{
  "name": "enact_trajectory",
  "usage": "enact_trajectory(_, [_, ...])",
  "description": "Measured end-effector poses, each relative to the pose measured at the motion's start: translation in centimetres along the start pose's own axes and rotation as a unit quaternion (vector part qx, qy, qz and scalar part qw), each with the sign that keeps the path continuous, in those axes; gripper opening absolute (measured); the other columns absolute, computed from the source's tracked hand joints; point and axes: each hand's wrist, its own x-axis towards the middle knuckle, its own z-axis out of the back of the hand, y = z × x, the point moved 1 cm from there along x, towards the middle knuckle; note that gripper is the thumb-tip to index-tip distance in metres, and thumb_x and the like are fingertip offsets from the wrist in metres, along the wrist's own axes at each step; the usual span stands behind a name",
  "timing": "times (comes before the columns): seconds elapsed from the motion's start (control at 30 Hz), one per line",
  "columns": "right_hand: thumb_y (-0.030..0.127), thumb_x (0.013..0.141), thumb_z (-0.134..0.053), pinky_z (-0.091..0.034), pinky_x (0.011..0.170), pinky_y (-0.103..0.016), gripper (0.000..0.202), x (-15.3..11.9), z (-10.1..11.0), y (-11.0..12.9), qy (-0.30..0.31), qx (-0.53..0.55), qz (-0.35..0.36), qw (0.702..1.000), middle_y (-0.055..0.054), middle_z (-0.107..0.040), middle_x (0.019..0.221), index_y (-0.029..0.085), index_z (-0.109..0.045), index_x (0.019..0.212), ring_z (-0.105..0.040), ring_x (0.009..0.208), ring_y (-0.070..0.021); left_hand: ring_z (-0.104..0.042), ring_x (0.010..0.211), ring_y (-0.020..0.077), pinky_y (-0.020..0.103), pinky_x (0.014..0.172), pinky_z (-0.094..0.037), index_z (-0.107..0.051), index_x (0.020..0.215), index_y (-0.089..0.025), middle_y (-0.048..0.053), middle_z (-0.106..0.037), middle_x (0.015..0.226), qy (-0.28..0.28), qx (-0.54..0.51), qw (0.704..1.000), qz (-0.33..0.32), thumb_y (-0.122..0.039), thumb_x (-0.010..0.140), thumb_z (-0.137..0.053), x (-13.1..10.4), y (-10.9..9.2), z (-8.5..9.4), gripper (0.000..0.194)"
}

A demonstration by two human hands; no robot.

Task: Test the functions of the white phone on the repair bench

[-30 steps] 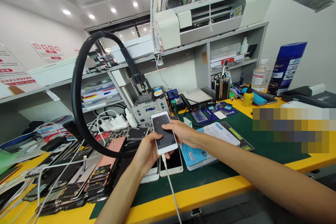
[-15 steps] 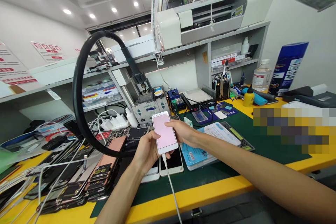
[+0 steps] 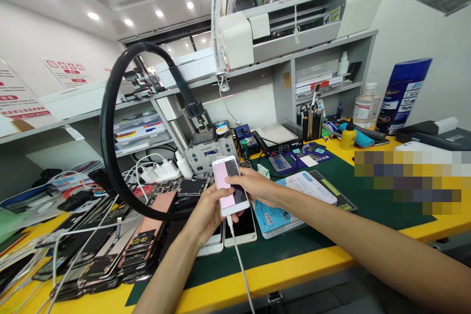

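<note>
Head view: the all-pink phone screen [image 3: 237, 198] has turned partly dark.

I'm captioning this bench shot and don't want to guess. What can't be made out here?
All in the head view:
- White phone's back: faces away from the camera.
- Parts of its screen: covered by the thumbs of the left grip and right grip.
- White cable's far end: cut off by the bottom edge.
- Yellow bottle's print: too small.
- Whatever lies under the pixelated patch at right: masked.

Left fingers [image 3: 218, 194] and right fingers [image 3: 239, 181] hold a white phone [image 3: 235, 199].
</note>
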Motion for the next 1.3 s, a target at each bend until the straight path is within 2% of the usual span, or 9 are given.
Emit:
enact_trajectory(0.2, [0.030, 0.089, -0.061, -0.056, 0.049, -0.028, 0.024, -0.22, -0.15, 0.38, -0.006, 0.005, -0.005, 1.000, -0.007, -0.070, 0.083, 0.018, -0.061, 0.109, -0.069, 0.068, -0.0204, -0.065, 0.061, 0.0192, 0.027, 0.042, -0.054, -0.056, 0.116, -0.010, 0.009, -0.067, 0.080, -0.011, 0.015, 1.000, -0.003, -0.018, 0.083, -0.069, 0.05, 0.11, 0.12, 0.035])
enact_trajectory(0.53, [0.029, 0.091, -0.057, -0.057, 0.051, -0.030, 0.022, -0.14, -0.11, 0.26, -0.005, 0.022, -0.011, 1.000, -0.008, -0.072, 0.082, 0.017, -0.062, 0.109, -0.070, 0.070, -0.0219, -0.066, 0.058, 0.0247, 0.031, 0.040, -0.053, -0.051, 0.115, -0.009, 0.012, -0.069, 0.080, -0.006, -0.012, 1.000, 0.011, -0.015, 0.084, -0.058, 0.13, 0.20, 0.31, 0.032])
enact_trajectory(0.77, [0.031, 0.095, -0.047, -0.058, 0.047, -0.035, 0.030, -0.01, -0.02, 0.23, 0.003, 0.061, -0.026, 0.998, -0.013, -0.074, 0.092, 0.015, -0.058, 0.118, -0.072, 0.073, -0.0258, -0.069, 0.061, 0.0278, 0.035, 0.039, -0.055, -0.047, 0.129, -0.007, 0.014, -0.070, 0.083, -0.013, -0.072, 0.997, 0.037, -0.015, 0.082, -0.048, -0.02, -0.44, -0.03, 0.048])
enact_trajectory(0.9, [0.032, 0.097, -0.043, -0.059, 0.049, -0.036, 0.032, -0.08, -0.10, 0.36, 0.004, 0.073, -0.033, 0.997, -0.013, -0.073, 0.089, 0.013, -0.058, 0.118, -0.072, 0.073, -0.0262, -0.069, 0.062, 0.0284, 0.036, 0.039, -0.056, -0.044, 0.135, -0.006, 0.014, -0.070, 0.081, 0.000, -0.092, 0.994, 0.050, -0.017, 0.083, -0.045, -0.06, -0.58, -0.10, 0.053])
enact_trajectory(1.3, [0.032, 0.097, -0.040, -0.057, 0.046, -0.034, 0.034, 0.15, -0.07, 0.23, 0.011, 0.077, -0.032, 0.996, -0.014, -0.073, 0.087, 0.011, -0.060, 0.116, -0.069, 0.067, -0.0241, -0.069, 0.060, 0.0261, 0.036, 0.040, -0.057, -0.047, 0.132, -0.006, 0.014, -0.071, 0.087, 0.003, -0.083, 0.996, 0.040, -0.014, 0.082, -0.049, 0.07, -0.38, 0.10, 0.051])
